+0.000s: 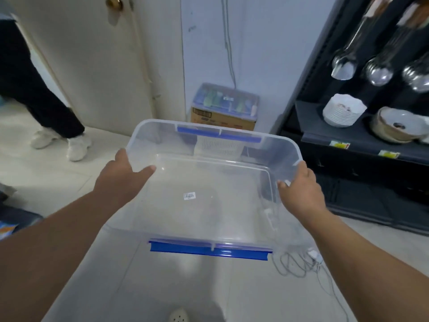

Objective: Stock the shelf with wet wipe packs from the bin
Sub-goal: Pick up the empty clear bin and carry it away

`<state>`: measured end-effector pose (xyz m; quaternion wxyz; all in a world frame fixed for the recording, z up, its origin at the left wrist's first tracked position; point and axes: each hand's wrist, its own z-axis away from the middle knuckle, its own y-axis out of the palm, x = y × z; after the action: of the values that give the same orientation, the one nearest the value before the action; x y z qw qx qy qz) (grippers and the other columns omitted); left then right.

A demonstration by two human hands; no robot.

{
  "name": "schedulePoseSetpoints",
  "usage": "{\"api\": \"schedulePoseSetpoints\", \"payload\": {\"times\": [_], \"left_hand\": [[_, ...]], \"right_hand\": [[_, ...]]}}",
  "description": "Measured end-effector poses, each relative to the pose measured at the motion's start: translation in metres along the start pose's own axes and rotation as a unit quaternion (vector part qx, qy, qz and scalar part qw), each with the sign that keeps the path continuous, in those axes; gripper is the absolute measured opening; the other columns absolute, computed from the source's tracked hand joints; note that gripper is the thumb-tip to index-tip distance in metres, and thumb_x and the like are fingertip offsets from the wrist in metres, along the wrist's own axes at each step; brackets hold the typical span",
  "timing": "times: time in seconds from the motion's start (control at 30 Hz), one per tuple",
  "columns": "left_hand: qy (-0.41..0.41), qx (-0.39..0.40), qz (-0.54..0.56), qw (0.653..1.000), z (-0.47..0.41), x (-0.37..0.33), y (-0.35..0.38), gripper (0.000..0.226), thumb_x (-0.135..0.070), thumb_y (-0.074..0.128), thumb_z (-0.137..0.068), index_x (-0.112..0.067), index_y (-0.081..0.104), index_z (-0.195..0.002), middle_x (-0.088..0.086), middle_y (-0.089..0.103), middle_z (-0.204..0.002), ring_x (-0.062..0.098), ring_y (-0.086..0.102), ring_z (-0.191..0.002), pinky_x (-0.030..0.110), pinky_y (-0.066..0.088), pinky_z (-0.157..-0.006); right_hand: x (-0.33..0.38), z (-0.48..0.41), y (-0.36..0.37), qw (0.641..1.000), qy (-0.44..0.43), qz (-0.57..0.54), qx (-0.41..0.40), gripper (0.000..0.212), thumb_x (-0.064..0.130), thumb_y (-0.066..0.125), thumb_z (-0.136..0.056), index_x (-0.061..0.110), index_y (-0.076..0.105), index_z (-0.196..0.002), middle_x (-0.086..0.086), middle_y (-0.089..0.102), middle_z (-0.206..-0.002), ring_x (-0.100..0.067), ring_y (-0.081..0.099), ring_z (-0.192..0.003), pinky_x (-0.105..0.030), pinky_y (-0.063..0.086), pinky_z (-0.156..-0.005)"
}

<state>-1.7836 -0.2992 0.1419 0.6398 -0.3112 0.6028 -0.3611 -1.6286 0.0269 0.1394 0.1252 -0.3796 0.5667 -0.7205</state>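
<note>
Clear plastic forms the bin (278,147), which the person holds up above the pale tiled floor, one hand on each side. The left hand (120,175) grips the bin's left rim, with its thumb (146,169) hooked over the edge into the bin and its other fingers hidden outside the wall. The right hand (301,189) grips the bin's right rim the same way, thumb inside and fingers wrapped out of sight. A blue latch (210,248) hangs at the bin's near edge and a second blue latch (218,133) sits at its far edge. A small white label (189,195) is stuck on the bin's see-through bottom.

To the right of the bin stands the dark shelf (348,140). It carries a stack of white bowls (343,112) and a brown bowl (397,126), with metal ladles (376,73) hanging above them and yellow price tags (339,144) on its front edge. Beyond the bin's far edge, against the wall, a cardboard box (222,118) bears a lidded clear container (225,98). To the far left of the bin a second person's dark trouser legs (34,89) and white shoes (77,147) stand beside a cream door (92,54). A grey cable (299,263) lies coiled on the floor below the bin's near right corner.
</note>
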Motion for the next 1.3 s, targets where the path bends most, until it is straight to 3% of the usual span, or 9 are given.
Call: {"api": "schedulePoseSetpoints", "payload": {"times": [0.23, 0.53, 0.73, 1.03, 1.3], "left_hand": [[0.029, 0.018, -0.020, 0.999, -0.117, -0.048, 0.017, 0.080, -0.060, 0.057, -0.082, -0.010, 0.032, -0.139, 0.017, 0.055, -0.122, 0.037, 0.052, -0.113, 0.044, 0.041, -0.091], [0.036, 0.003, -0.018, 0.999, -0.264, -0.129, 0.064, 0.067, -0.054, 0.061, -0.082, -0.009, 0.042, -0.128, 0.015, 0.059, -0.113, 0.036, 0.057, -0.102, 0.040, 0.043, -0.079], [0.011, 0.019, -0.025, 0.999, -0.361, -0.184, 0.096, 0.077, -0.060, 0.059, -0.080, -0.010, 0.036, -0.135, 0.019, 0.056, -0.123, 0.039, 0.055, -0.109, 0.047, 0.046, -0.090], [0.027, 0.048, -0.019, 0.998, -0.507, -0.238, 0.144, 0.082, -0.070, 0.059, -0.073, -0.018, 0.042, -0.133, 0.013, 0.060, -0.119, 0.037, 0.060, -0.103, 0.046, 0.051, -0.087], [0.041, 0.075, -0.016, 0.996, -0.625, -0.269, 0.186, 0.077, -0.052, 0.063, -0.083, -0.013, 0.032, -0.142, 0.014, 0.054, -0.128, 0.037, 0.056, -0.111, 0.047, 0.048, -0.088]], "right_hand": [[0.036, -0.088, 0.013, 0.999, 0.044, -0.001, -0.003, 0.074, 0.036, 0.053, -0.095, 0.015, 0.012, -0.152, -0.012, 0.030, -0.149, -0.039, 0.045, -0.122, -0.045, 0.043, -0.095], [0.071, -0.260, 0.030, 0.999, 0.040, -0.013, 0.003, 0.075, 0.038, 0.053, -0.094, 0.015, 0.011, -0.152, -0.011, 0.029, -0.150, -0.038, 0.044, -0.122, -0.046, 0.043, -0.094], [0.094, -0.377, 0.026, 1.000, 0.022, -0.011, 0.008, 0.077, 0.038, 0.053, -0.094, 0.013, 0.009, -0.153, -0.013, 0.027, -0.151, -0.040, 0.044, -0.124, -0.046, 0.043, -0.096], [0.134, -0.510, 0.048, 0.998, 0.054, -0.006, 0.015, 0.077, 0.038, 0.050, -0.096, 0.014, 0.004, -0.154, -0.011, 0.019, -0.156, -0.039, 0.040, -0.129, -0.045, 0.042, -0.101], [0.162, -0.610, 0.090, 0.995, 0.091, -0.023, 0.028, 0.078, 0.034, 0.054, -0.094, 0.014, 0.008, -0.153, -0.013, 0.020, -0.156, -0.041, 0.043, -0.126, -0.048, 0.045, -0.098]]}}
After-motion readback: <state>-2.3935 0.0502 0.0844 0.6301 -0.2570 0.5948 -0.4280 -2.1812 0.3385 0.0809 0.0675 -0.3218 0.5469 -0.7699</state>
